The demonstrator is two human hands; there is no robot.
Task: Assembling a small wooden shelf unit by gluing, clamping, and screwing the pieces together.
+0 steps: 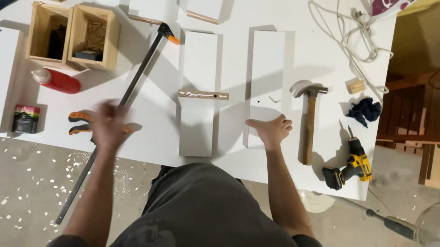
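- Head view, looking straight down on a white bench (235,6) with a person standing at its near edge.
- Right hand (271,130): open, palm down, fingers spread flat on the near end of a white panel (267,73); it grips nothing.
- That white panel: a long narrow board, long axis running near to far, lying directly beyond the right hand and touching it.
- Left hand (108,124): blurred by motion, fingers seemingly spread; whether it grips anything cannot be told. It sits over the near part of a bar clamp (134,81), beside the clamp's orange handle (78,122).
- Bar clamp: long dark bar, slanting from the far right down to the near left, overhanging the bench edge toward the floor.
- Second white panel (199,95): between the two hands, parallel to the first, with a thin wooden strip (204,95) laid across it.
- Right hand is nearer both panels; left hand is nearer the clamp.
- Right of the panels: hammer (308,124), yellow cordless drill (351,168), dark cloth (364,109).
- Left: red bottle (58,81), two open wooden boxes (73,36), small dark tin (26,118).
- Floor: wood chips scattered near the bench.
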